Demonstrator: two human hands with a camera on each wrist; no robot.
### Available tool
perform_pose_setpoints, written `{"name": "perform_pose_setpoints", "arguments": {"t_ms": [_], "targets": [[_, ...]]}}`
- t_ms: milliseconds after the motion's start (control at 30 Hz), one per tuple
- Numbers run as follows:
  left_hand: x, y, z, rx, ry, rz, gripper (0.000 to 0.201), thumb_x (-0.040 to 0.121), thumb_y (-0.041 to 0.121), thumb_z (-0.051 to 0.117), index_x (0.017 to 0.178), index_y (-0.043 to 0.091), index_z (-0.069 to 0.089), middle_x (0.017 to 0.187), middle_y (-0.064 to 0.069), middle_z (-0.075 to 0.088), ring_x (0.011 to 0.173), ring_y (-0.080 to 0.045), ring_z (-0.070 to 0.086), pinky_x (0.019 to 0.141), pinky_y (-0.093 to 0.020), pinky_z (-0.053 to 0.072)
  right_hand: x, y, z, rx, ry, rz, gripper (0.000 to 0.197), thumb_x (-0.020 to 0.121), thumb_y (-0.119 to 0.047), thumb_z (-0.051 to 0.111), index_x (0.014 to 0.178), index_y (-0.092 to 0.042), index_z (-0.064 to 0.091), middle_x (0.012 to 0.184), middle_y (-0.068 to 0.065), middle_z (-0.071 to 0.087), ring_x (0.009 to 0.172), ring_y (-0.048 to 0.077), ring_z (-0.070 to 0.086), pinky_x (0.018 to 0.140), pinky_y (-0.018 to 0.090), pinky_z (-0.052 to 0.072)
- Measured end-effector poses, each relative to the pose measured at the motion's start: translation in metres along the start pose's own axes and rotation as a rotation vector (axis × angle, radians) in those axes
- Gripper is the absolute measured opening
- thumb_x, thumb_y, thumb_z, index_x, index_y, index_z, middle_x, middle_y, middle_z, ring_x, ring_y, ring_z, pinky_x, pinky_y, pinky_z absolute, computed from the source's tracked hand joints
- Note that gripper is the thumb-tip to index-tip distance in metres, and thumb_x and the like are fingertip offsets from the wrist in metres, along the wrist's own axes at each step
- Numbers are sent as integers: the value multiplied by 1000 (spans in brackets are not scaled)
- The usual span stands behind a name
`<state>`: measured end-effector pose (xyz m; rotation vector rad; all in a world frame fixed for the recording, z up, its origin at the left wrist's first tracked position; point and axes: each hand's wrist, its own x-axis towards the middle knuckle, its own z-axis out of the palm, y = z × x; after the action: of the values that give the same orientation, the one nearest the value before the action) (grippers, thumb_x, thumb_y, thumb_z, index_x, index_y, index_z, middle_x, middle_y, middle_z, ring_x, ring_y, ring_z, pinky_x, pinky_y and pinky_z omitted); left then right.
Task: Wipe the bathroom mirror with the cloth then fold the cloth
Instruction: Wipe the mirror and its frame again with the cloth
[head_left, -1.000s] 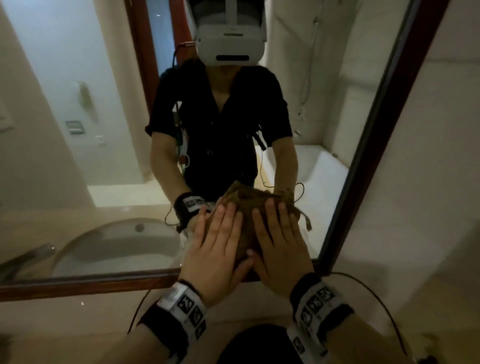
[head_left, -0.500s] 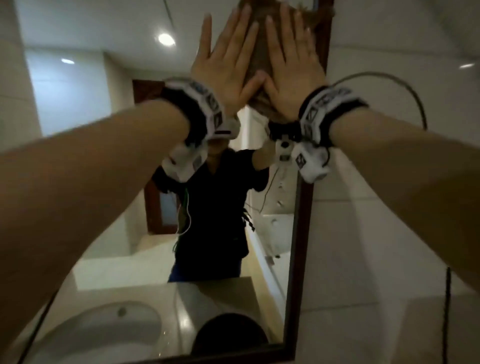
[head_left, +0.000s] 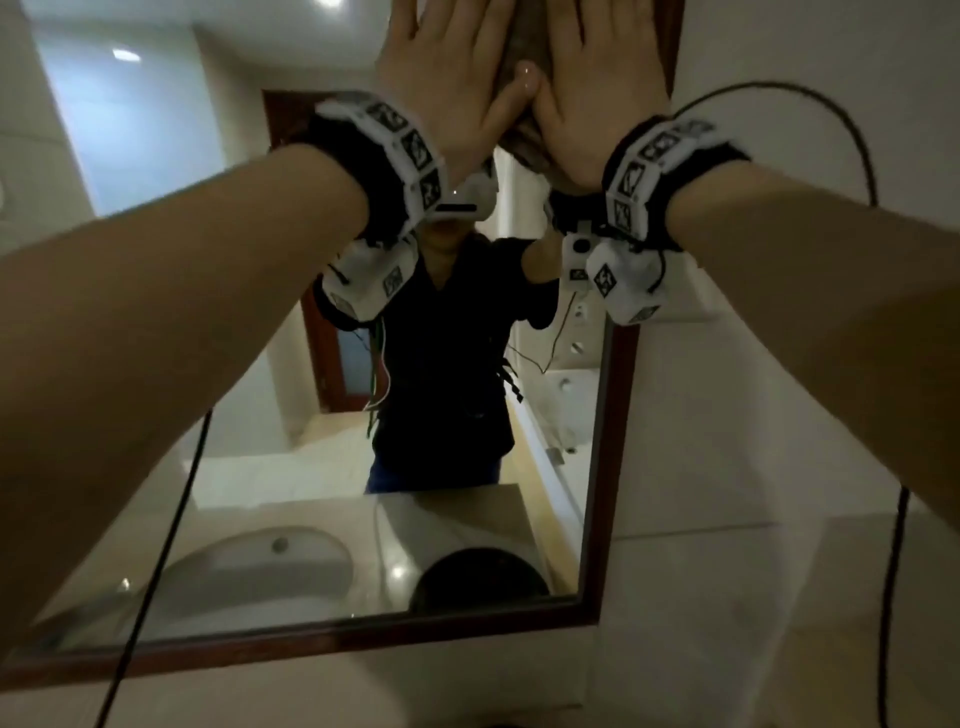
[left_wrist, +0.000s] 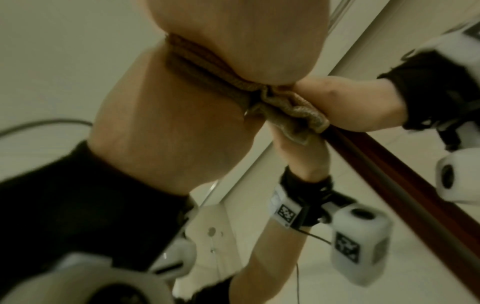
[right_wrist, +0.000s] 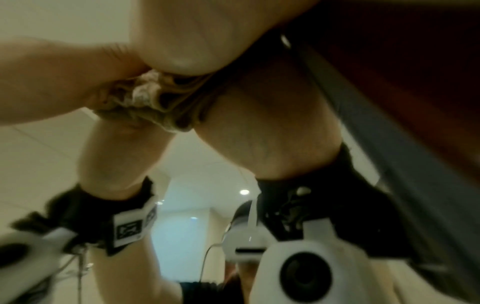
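Observation:
A brown cloth (head_left: 524, 62) is pressed flat against the top right part of the mirror (head_left: 291, 415), close to its dark wooden frame (head_left: 613, 467). My left hand (head_left: 441, 67) and right hand (head_left: 592, 78) lie side by side on the cloth with straight fingers, thumbs touching; the fingertips run out of the head view. In the left wrist view the bunched cloth (left_wrist: 285, 111) shows between my left palm (left_wrist: 233, 37) and the glass. The right wrist view shows the crumpled cloth (right_wrist: 153, 102) under my right palm (right_wrist: 202, 30), beside the frame.
The mirror reflects a person in dark clothes, a white basin (head_left: 249, 571) and a bathtub (head_left: 566, 395). Pale tiled wall (head_left: 753, 467) lies right of the frame. Black cables (head_left: 893, 571) hang from both wrists.
Both hands slid the cloth up from the mirror's bottom edge to its top right part. Since half a second ago they have risen slightly higher.

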<state>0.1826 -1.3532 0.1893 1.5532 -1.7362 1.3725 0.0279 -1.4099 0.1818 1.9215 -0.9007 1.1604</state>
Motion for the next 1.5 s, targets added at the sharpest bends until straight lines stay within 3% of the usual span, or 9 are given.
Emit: {"name": "perform_pose_setpoints", "arguments": {"t_ms": [100, 200, 467, 567, 700, 833, 933, 1100, 1500], "targets": [[-69, 33, 29, -18, 24, 29, 71, 100, 55, 6, 155, 9, 8, 162, -11, 9, 150, -25, 7, 120, -52, 3, -68, -20, 35, -27, 25, 41, 67, 100, -47, 17, 153, -7, 20, 157, 21, 20, 146, 38, 18, 120, 49, 9], [-147, 68, 65, -91, -38, 19, 70, 102, 51, 17, 154, 5, 11, 161, -17, 9, 150, -28, 6, 118, -57, 6, -157, -44, 67, 33, -10, 43, 68, 100, -45, 29, 152, -3, 20, 156, 28, 17, 145, 43, 14, 119, 53, 11], [-400, 166, 169, -189, -324, 88, 75, 99, 53, 32, 152, 6, 10, 160, -11, 6, 150, -26, 6, 118, -58, 6, -441, -131, 158, 132, -305, 129, 75, 99, -39, 44, 152, -5, 4, 156, 27, 8, 145, 42, 6, 120, 50, 2], [-455, 177, 187, -203, -410, 64, 72, 100, 52, 31, 152, 7, 8, 161, -9, 10, 149, -24, 8, 119, -56, 3, -490, -158, 174, 150, -325, 135, 73, 96, -34, 51, 149, -2, 13, 152, 31, 19, 142, 45, 11, 120, 50, 2], [-470, 167, 192, -218, -391, 111, 69, 100, 49, 33, 153, 8, 17, 160, -9, 19, 148, -25, 16, 118, -57, 3, -499, -178, 186, 168, -296, 205, 72, 94, -31, 53, 146, 3, 16, 148, 37, 23, 140, 50, 13, 119, 52, 0], [-458, 139, 183, -237, -370, 164, 70, 99, 50, 32, 153, 9, 13, 161, -8, 16, 149, -23, 12, 117, -57, -6, -478, -191, 175, 215, -272, 247, 71, 96, -37, 42, 145, 6, 16, 148, 40, 21, 139, 53, 13, 119, 55, 3], [-439, 99, 168, -224, -297, 133, 68, 100, 49, 31, 153, 8, 19, 160, -9, 19, 148, -23, 15, 117, -61, 5, -428, -206, 162, 219, -269, 192, 72, 96, -41, 41, 145, 6, 16, 149, 39, 20, 140, 52, 12, 118, 55, 1], [-367, -22, 111, -158, -156, 60, 68, 101, 48, 25, 152, 3, 17, 159, -16, 14, 148, -31, 15, 114, -64, 15, -277, -257, 133, 150, -138, 112, 69, 99, -41, 39, 148, 5, 21, 150, 36, 22, 141, 50, 16, 118, 55, 1], [-205, -358, -43, 112, -57, -46, 71, 100, 54, 6, 155, 10, 0, 163, -12, -2, 150, -22, -2, 119, -56, 2, 98, -411, 21, 37, -50, -31, 86, 85, -54, 17, 154, -3, 6, 160, 23, 4, 147, 41, 2, 119, 54, 4]]}}
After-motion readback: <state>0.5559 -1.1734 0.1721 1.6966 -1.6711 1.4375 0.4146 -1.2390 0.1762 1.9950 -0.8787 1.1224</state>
